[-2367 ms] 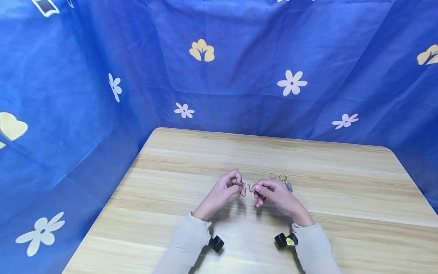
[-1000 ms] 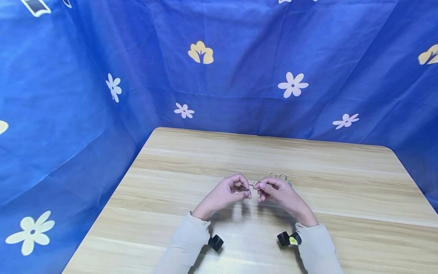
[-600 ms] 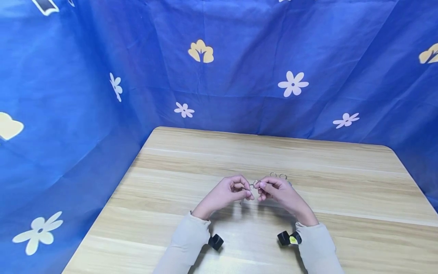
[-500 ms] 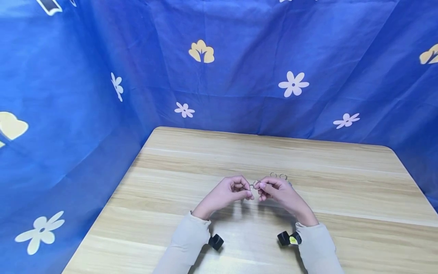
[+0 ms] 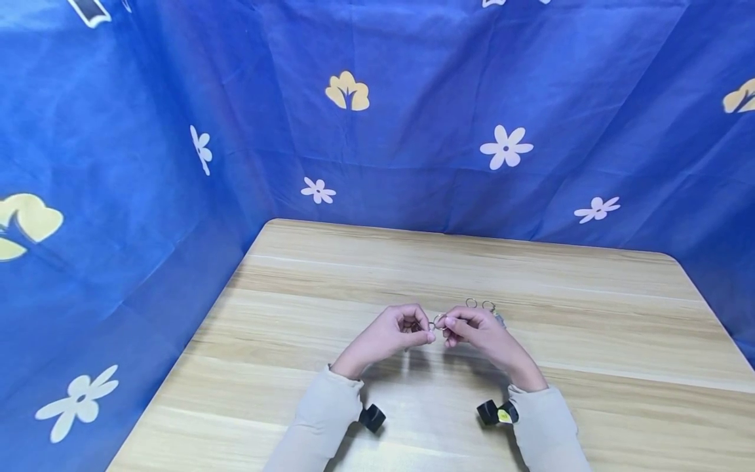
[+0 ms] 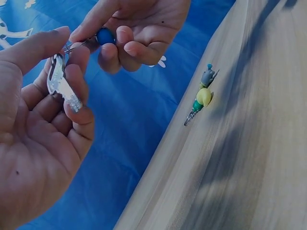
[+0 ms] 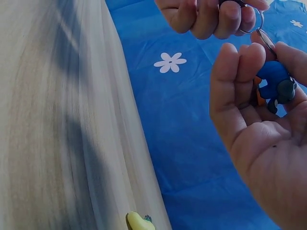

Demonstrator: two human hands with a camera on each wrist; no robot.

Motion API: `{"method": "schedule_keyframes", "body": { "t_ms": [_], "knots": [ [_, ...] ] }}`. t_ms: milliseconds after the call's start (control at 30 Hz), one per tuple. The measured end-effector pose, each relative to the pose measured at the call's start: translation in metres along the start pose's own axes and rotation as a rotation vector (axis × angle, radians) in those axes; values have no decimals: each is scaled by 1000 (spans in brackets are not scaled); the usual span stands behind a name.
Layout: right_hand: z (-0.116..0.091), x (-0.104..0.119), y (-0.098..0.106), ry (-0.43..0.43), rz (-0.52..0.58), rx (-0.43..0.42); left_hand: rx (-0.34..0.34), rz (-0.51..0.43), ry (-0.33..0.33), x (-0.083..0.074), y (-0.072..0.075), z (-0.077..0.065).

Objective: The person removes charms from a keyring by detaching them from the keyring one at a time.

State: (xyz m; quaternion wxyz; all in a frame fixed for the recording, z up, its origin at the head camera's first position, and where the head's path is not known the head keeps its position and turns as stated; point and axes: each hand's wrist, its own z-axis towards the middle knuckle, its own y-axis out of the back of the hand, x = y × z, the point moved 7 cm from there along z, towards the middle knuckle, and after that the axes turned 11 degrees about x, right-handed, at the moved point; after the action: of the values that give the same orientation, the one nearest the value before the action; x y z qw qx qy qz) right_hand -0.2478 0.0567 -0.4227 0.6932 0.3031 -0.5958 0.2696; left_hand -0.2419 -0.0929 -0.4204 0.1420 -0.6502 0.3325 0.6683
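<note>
Close together over the table, both hands work on two metal rings that meet between them. My left hand [image 5: 395, 333] pinches a key ring between thumb and forefinger; a silver key-like metal piece [image 6: 61, 82] with a jagged end hangs from it across the fingers. My right hand [image 5: 480, 329] pinches the ring [image 7: 266, 42] of a keychain, whose blue figure charm [image 7: 277, 81] with orange and dark parts dangles in front of the palm. In the right wrist view the two rings overlap at the fingertips. Whether they are linked, I cannot tell.
Just beyond the right hand lies a keychain with a grey-blue figure [image 6: 208, 76], a yellow piece [image 6: 204, 97] and a green bead [image 6: 197, 106]. Another ring [image 5: 466, 303] shows beside it. Blue patterned cloth [image 5: 413, 131] hangs around the wooden table [image 5: 354, 262].
Since the earliest frame the left hand has moved slightly right and down, its fingers curling more around its ring. The right hand keeps its pinch. Over the last half second both have barely shifted.
</note>
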Motion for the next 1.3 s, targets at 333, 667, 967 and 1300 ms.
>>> {"method": "schedule_keyframes", "body": {
  "t_ms": [333,667,967,1300],
  "knots": [
    [1,4,-2,33,22,19,-43,-50,17,-1,4,-1],
    [2,4,-1,45,1,17,-13,-27,-123,-9,2,0],
    [0,2,0,27,-43,-12,-55,-19,-185,-13,2,-2],
    [-2,2,0,2,-101,-33,-129,-17,-195,-12,2,-2]
  ]
}}
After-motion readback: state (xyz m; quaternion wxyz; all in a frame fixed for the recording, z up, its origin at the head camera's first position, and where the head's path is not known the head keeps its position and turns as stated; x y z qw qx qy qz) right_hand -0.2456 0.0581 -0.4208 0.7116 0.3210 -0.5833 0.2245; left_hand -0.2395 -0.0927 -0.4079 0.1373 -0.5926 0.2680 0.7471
